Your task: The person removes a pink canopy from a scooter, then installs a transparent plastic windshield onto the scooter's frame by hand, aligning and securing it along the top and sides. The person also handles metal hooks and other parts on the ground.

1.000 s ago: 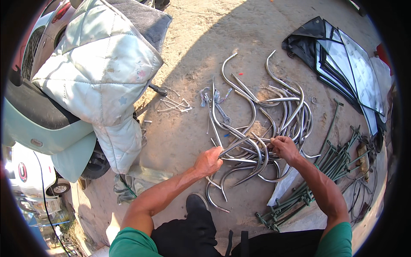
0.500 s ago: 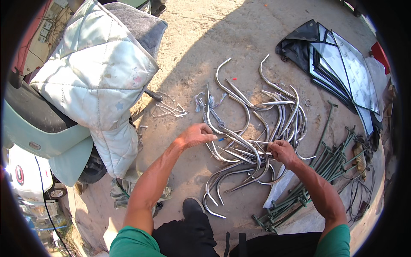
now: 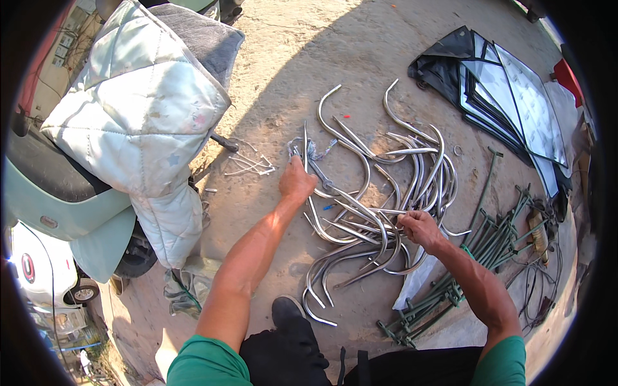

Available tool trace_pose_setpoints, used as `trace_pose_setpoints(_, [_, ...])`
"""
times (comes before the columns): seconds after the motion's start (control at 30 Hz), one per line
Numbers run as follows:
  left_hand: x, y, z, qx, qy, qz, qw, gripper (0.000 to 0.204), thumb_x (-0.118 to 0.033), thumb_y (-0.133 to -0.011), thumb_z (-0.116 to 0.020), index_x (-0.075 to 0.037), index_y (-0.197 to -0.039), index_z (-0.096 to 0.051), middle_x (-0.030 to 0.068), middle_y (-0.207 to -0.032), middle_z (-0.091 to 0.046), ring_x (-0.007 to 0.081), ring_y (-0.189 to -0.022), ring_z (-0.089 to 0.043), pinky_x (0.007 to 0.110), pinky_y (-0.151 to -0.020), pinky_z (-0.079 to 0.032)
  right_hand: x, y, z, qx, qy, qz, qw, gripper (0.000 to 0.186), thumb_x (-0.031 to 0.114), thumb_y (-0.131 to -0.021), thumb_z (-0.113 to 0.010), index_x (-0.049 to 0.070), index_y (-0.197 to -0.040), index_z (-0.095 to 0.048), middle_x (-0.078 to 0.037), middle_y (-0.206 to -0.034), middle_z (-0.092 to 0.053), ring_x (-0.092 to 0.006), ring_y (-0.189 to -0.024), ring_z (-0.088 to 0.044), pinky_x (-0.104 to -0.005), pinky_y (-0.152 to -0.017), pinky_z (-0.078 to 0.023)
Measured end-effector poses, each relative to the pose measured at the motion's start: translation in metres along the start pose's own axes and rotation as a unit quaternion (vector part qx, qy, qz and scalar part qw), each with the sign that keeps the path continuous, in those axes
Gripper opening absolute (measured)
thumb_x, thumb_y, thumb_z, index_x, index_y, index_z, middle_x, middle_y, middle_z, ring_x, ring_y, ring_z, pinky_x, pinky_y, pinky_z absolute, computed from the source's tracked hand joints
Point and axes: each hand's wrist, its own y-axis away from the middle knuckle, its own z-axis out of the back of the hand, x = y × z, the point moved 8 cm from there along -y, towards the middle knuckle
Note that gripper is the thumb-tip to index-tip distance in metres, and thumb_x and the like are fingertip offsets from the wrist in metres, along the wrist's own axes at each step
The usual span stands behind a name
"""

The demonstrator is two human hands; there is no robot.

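Note:
A heap of curved, shiny metal tubes point(image 3: 421, 174) lies tangled on the ground in front of me. My left hand point(image 3: 297, 182) reaches over its left edge, against one upright-looking tube; the back of the hand hides most of its fingers. Just beside that hand are an open-ended wrench point(image 3: 321, 175) and a small bundle of clear plastic point(image 3: 315, 151). At the heap's right side my right hand point(image 3: 420, 229) is closed, fingers pinched on the end of a metal tube. A small blue object point(image 3: 329, 207) lies among the tubes.
Green metal rods point(image 3: 479, 248) are piled at the right, with dark cables point(image 3: 539, 283) beyond. Farther back lie black-framed clear panels point(image 3: 515, 109). A pale green scooter point(image 3: 96, 225) with a quilted cover point(image 3: 154, 109) stands at the left. Thin white sticks point(image 3: 251, 166) lie near it.
My left hand has moved forward and slightly left, from above the tubes to beside the wrench and plastic. The right hand stays at the tube end.

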Motion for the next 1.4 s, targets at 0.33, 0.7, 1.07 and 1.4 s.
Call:
trace_pose_setpoints(0.33, [-0.064,0.020,0.013,0.003,0.173,-0.098,0.980,0.034,-0.018,-0.090,-0.070,0.001,-0.113,-0.054,0.0243,-0.099,-0.069,0.0412,-0.094,-0.071,0.051,-0.086,-0.054,0.012,0.003,0.006,-0.015,0.006,0.013,1.000,0.031,0.028,-0.104,-0.066,0.003,-0.086,-0.072,0.004,-0.065,-0.055,-0.0050,-0.055,-0.047,-0.0235,-0.050,-0.036])
trace_pose_setpoints(0.7, [-0.148,0.036,0.029,-0.032,0.248,-0.316,0.915,0.062,-0.027,-0.094,-0.073,0.002,-0.144,-0.053,0.0272,-0.145,-0.058,0.0384,-0.129,-0.061,0.045,-0.109,-0.049,0.012,0.002,0.001,-0.007,-0.101,0.017,0.995,0.019,0.022,-0.103,-0.067,0.005,-0.093,-0.066,0.001,-0.068,-0.055,-0.0075,-0.054,-0.048,-0.0245,-0.047,-0.034])
trace_pose_setpoints(1.07, [0.027,0.000,0.011,0.001,0.103,-0.175,0.979,0.022,-0.018,-0.092,-0.074,-0.003,-0.106,-0.078,0.0143,-0.096,-0.075,0.0276,-0.090,-0.072,0.041,-0.084,-0.056,0.008,0.003,0.000,0.016,-0.194,-0.035,0.980,0.028,-0.008,-0.095,-0.056,0.004,-0.120,-0.061,-0.009,-0.108,-0.073,-0.0210,-0.093,-0.074,-0.0348,-0.081,-0.061])
trace_pose_setpoints(1.4, [0.022,0.032,0.003,-0.017,0.029,-0.261,0.965,0.017,-0.016,-0.089,-0.074,-0.005,-0.102,-0.075,0.0183,-0.095,-0.068,0.0385,-0.093,-0.069,0.048,-0.082,-0.055,0.017,0.012,-0.016,0.047,-0.178,-0.050,0.982,0.025,-0.004,-0.095,-0.059,0.004,-0.119,-0.062,-0.009,-0.106,-0.074,-0.0188,-0.085,-0.074,-0.0313,-0.075,-0.062])
